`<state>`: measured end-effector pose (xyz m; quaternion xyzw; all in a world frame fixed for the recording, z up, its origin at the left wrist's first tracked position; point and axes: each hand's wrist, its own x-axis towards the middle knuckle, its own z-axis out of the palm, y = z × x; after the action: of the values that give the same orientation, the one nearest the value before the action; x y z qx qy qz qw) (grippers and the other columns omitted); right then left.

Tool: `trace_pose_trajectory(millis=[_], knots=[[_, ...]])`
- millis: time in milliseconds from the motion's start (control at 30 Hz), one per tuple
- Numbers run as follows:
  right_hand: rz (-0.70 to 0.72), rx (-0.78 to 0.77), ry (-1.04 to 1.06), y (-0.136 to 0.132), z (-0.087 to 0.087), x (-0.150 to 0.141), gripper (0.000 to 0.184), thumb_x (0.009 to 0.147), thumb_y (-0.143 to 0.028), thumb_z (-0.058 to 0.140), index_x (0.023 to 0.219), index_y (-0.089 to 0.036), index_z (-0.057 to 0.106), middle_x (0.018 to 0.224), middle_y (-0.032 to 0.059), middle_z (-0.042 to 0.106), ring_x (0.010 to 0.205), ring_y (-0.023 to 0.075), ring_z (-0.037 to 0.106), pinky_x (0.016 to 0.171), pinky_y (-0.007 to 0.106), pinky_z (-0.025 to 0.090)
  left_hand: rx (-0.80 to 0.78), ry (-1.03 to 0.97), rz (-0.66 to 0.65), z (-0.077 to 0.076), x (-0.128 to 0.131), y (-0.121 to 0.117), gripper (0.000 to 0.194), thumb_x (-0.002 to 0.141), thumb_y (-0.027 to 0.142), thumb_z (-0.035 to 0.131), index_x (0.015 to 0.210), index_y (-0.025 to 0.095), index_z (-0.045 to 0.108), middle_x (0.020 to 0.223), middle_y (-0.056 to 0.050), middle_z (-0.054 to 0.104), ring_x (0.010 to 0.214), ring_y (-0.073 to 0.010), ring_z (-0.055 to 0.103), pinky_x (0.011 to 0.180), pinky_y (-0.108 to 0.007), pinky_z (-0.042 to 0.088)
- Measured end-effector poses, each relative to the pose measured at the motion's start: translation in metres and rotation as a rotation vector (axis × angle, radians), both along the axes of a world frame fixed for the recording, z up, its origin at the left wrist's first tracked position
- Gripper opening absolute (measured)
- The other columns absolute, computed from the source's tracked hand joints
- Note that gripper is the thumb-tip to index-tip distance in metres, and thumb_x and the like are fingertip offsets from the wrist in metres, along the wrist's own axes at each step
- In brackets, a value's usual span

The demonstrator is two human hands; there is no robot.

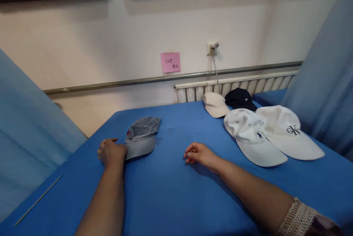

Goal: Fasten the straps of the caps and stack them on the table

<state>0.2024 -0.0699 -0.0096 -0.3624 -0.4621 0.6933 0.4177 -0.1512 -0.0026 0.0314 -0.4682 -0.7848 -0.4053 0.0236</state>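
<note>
In the head view, a grey fabric cap (143, 129) lies on the blue-covered bench (165, 195), left of centre. The left hand (110, 152) is at its brim; whether it grips, I cannot tell. The right hand (200, 154), lower centre, is loosely open, empty; a two-handed hold would need it nearer the cap

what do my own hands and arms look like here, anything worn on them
Both hands, left and right, are bare, with no glove, ring or watch to be seen. Both forearms are bare too. Near the right elbow a sleeve begins: a pale, openwork, lacy-looking band, then darker purplish cloth. No left sleeve shows.
</note>
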Motion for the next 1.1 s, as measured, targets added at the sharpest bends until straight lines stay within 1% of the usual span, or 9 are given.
trace_pose_trajectory(millis=[67,167,233,333,433,567,767,967,1100], knots=[[-0.126,-0.049,-0.008,-0.018,0.007,0.014,0.013,0.073,-0.024,0.072,0.081,-0.017,0.063,0.087,0.0055,0.07,0.073,0.0146,0.067,0.064,0.026,0.048,0.082,0.174,-0.028,0.005,0.02,0.003,0.022,0.069,0.013,0.053,0.09,0.013,0.059,0.127,-0.022,0.054,0.126,-0.038,0.044,0.105,-0.056,0.031],[-0.369,-0.166,0.05,-0.062,0.005,0.053,0.021,0.07,-0.021,0.075,0.09,-0.021,0.067,0.106,0.0088,0.069,0.093,0.0207,0.067,0.071,0.029,0.052,0.033,0.254,-0.36,0.008,0.06,0.005,0.02,0.073,0.018,0.054,0.092,0.017,0.061,0.117,-0.014,0.063,0.115,-0.0303,0.054,0.105,-0.044,0.036],[-0.608,-0.262,0.062,-0.096,-0.009,0.086,0.029,0.066,-0.024,0.079,0.093,-0.023,0.068,0.112,0.0098,0.068,0.1,0.0238,0.065,0.075,0.032,0.055,0.009,0.271,-0.606,0.003,0.09,0.004,0.016,0.074,0.021,0.055,0.089,0.019,0.062,0.117,-0.012,0.064,0.115,-0.0289,0.054,0.105,-0.042,0.036],[-0.948,-0.25,0.128,-0.138,-0.035,0.137,0.037,0.062,-0.029,0.081,0.096,-0.026,0.068,0.114,0.0107,0.068,0.106,0.0276,0.064,0.083,0.038,0.057,0.01,0.252,-0.808,-0.011,0.131,-0.003,0.016,0.076,0.021,0.054,0.089,0.02,0.063,0.115,-0.012,0.064,0.114,-0.0275,0.055,0.105,-0.043,0.036],[-1.086,-0.143,0.226,-0.148,-0.048,0.173,0.028,0.061,-0.033,0.078,0.088,-0.028,0.07,0.111,0.0111,0.069,0.109,0.0309,0.063,0.093,0.047,0.054,-0.012,0.21,-0.987,-0.025,0.159,-0.011,0.016,0.077,0.02,0.055,0.09,0.021,0.065,0.115,-0.01,0.065,0.113,-0.0267,0.055,0.104,-0.044,0.036],[-0.98,-0.217,0.259,-0.114,-0.039,0.193,0.022,0.07,-0.03,0.073,0.092,-0.025,0.07,0.119,0.0089,0.066,0.115,0.0269,0.06,0.096,0.04,0.054,-0.071,0.015,-1.107,-0.033,0.173,-0.021,0.014,0.075,0.02,0.058,0.086,0.023,0.068,0.107,-0.009,0.068,0.106,-0.0267,0.058,0.101,-0.044,0.038],[-0.949,-0.256,0.298,-0.081,-0.026,0.18,0.024,0.071,-0.015,0.07,0.094,-0.023,0.069,0.106,0.0046,0.072,0.097,0.0201,0.068,0.071,0.023,0.061,-0.234,-0.372,-1.007,-0.029,0.177,-0.031,0.019,0.072,0.031,0.067,0.089,0.022,0.069,0.1,-0.008,0.07,0.098,-0.0254,0.062,0.097,-0.043,0.044],[-0.639,-0.216,0.287,-0.059,-0.012,0.127,0.022,0.079,-0.026,0.067,0.098,-0.016,0.069,0.092,0.0094,0.074,0.088,0.0242,0.07,0.072,0.032,0.061,-0.455,-1.339,-0.949,-0.025,0.182,-0.031,0.048,0.084,0.058,0.052,0.106,0.017,0.062,0.108,-0.014,0.068,0.091,-0.0238,0.067,0.08,-0.039,0.054],[-0.697,-0.176,0.057,0.002,-0.003,0.11,0.011,0.081,-0.02,0.059,0.085,-0.013,0.067,0.09,0.0128,0.073,0.085,0.025,0.07,0.074,0.036,0.059,-0.375,-1.555,-0.755,-0.025,0.169,-0.021,0.025,0.088,0.036,0.053,0.101,0.018,0.064,0.089,-0.006,0.071,0.078,-0.0181,0.067,0.07,-0.03,0.056]])
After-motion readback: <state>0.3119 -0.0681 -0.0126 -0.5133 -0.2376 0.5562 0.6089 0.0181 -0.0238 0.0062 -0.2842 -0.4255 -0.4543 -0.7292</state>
